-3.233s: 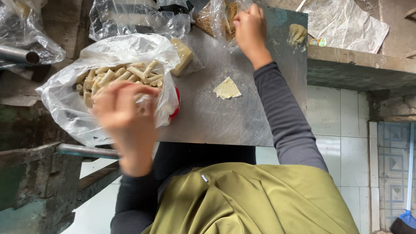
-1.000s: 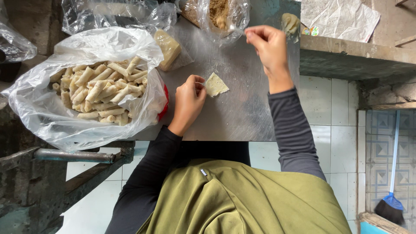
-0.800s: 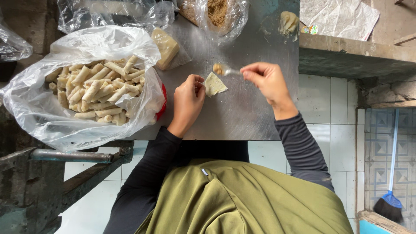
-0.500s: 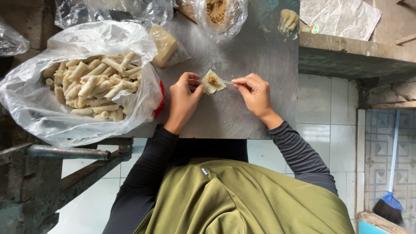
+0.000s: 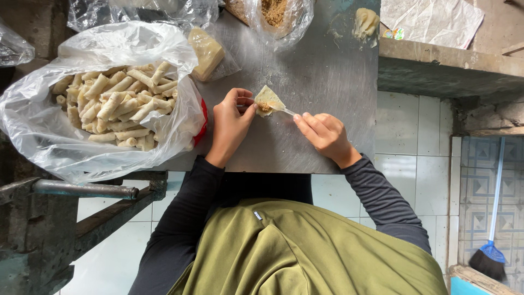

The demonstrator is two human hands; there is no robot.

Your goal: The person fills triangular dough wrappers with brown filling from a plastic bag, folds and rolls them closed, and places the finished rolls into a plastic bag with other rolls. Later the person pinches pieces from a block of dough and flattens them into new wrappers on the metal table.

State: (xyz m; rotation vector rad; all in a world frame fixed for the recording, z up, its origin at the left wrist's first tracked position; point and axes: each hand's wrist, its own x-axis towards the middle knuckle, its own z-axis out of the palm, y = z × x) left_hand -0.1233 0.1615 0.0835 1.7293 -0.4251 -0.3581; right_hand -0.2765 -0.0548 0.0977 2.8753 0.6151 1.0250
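Left hand (image 5: 229,123) pinches a small filled wrapper (image 5: 267,100) on the metal desk (image 5: 327,82) — right hand (image 5: 323,133) grips a thin utensil (image 5: 285,111) touching the filling.

Both hands forward, close together; left hand (image 5: 229,123) fingers curled, right hand (image 5: 323,134) pinching.

Left side: the big plastic bag of rolls (image 5: 109,104) fills the table (image 5: 322,87) here and lies just beside the left hand (image 5: 229,123); no way through.
Far left: the block of wrappers (image 5: 204,52) and a clear bag (image 5: 142,11) close this corner.
Far middle: the bag of filling (image 5: 275,13) and a lump of dough (image 5: 364,23) stand at the far edge.
Centre: bare metal between the hands and the far edge; a hand passes freely.
Right side: bare strip by the right hand (image 5: 325,134), then the table ends; a concrete ledge (image 5: 447,65) stands beside it.
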